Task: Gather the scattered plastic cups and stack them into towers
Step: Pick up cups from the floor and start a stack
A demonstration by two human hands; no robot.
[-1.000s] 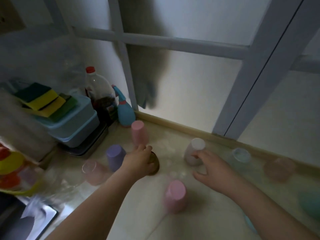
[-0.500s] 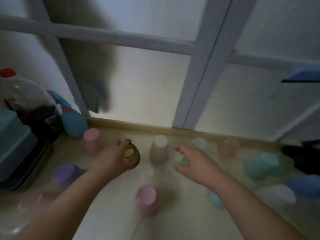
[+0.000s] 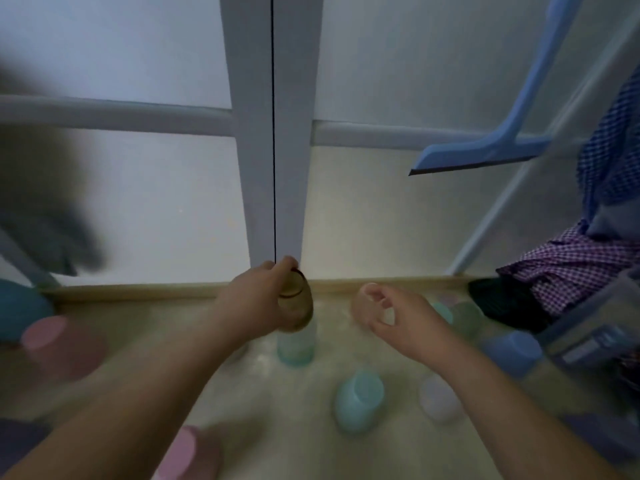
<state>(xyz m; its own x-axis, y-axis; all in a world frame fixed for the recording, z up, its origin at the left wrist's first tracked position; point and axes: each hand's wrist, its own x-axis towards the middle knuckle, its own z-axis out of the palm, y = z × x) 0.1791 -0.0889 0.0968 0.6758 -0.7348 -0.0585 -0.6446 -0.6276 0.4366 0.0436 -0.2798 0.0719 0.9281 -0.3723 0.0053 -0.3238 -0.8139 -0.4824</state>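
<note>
My left hand (image 3: 256, 306) grips a brown translucent cup (image 3: 298, 306), held just above a pale teal cup (image 3: 296, 346) that stands upside down on the counter. My right hand (image 3: 398, 318) hovers to the right with fingers curled apart and nothing in it. Other cups are scattered around: a teal one (image 3: 358, 398) and a whitish one (image 3: 440, 400) in front, a blue one (image 3: 512, 351) at right, a green one (image 3: 465, 317) behind my right hand, and pink ones at left (image 3: 62, 344) and bottom (image 3: 187, 455).
A frosted window with a grey frame (image 3: 273, 133) rises behind the beige counter (image 3: 263, 410). A blue squeegee (image 3: 485, 154) hangs at upper right, above checked cloths (image 3: 581, 265). A grey container (image 3: 595, 334) sits at the right edge, a teal object (image 3: 17, 310) at far left.
The view has swung right along the counter. My left hand carried the brown cup to the right and up, over the pale teal cup. My right hand moved right, still holding nothing.
</note>
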